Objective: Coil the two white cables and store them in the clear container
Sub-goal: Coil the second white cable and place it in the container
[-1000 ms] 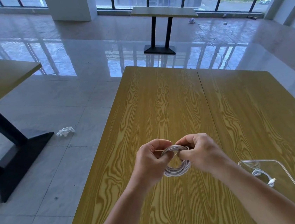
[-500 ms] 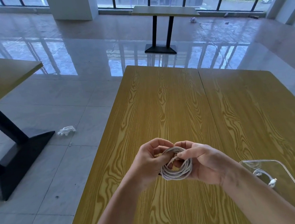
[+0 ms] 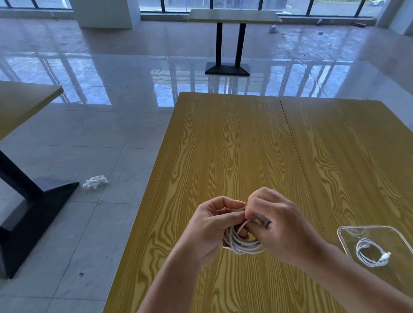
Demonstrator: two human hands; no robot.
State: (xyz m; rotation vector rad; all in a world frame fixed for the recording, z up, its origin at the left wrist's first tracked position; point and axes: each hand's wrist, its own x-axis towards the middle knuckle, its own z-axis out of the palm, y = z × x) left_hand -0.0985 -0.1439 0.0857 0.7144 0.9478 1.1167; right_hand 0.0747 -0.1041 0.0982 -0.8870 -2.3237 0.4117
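Note:
A white cable (image 3: 243,244) wound into a small round coil hangs between both hands above the wooden table (image 3: 251,156). My left hand (image 3: 208,229) grips the coil's left side. My right hand (image 3: 281,227) pinches the cable's end at the top of the coil, where a plug tip shows blurred. A second white cable (image 3: 371,253) lies coiled inside the clear container (image 3: 347,230), which sits at the table's near right. The far side of the held coil is hidden by my fingers.
The table's left edge (image 3: 140,215) drops to a glossy tiled floor. A crumpled white object (image 3: 95,182) lies on the floor. Another table (image 3: 2,112) with a black item stands at the left, a third table (image 3: 233,19) at the back.
My right hand has turned over the top of the coil and now pinches the cable's end there. The coil has stayed between both hands.

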